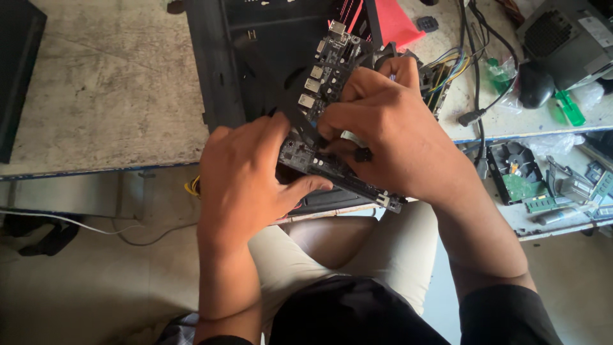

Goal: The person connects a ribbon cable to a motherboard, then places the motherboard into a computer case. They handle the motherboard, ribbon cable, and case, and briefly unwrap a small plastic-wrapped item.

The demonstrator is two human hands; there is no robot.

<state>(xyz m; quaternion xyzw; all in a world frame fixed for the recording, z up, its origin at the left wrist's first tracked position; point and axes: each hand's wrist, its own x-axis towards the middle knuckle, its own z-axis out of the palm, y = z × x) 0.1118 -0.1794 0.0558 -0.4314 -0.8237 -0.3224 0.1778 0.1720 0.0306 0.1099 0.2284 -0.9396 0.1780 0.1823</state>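
I see both hands on a dark circuit board [322, 96], which is held tilted above the lap, its far end over the black computer case [217, 57] lying on the worn grey table [102, 83]. My landmark is that board. The left hand [246, 182] is closed on the board's near left corner, thumb pressed under the edge and fingers wrapped over the top. The right hand [389, 137] lies over the board's right side, fingers curled down onto it; the fingertips pinch at something small and dark near the board's middle, but I cannot tell exactly what they grip. A row of silver ports runs along the board's left edge.

Beyond the board's far end, a red panel [393, 22] shows past the case. To the right of the board a bundle of coloured wires [450, 64] trails over the table, and farther right lie a black mouse [535, 83] and green plastic bits [568, 107]. Right of the board and lower sits a shelf [562, 227] with a fan and loose green circuit parts.
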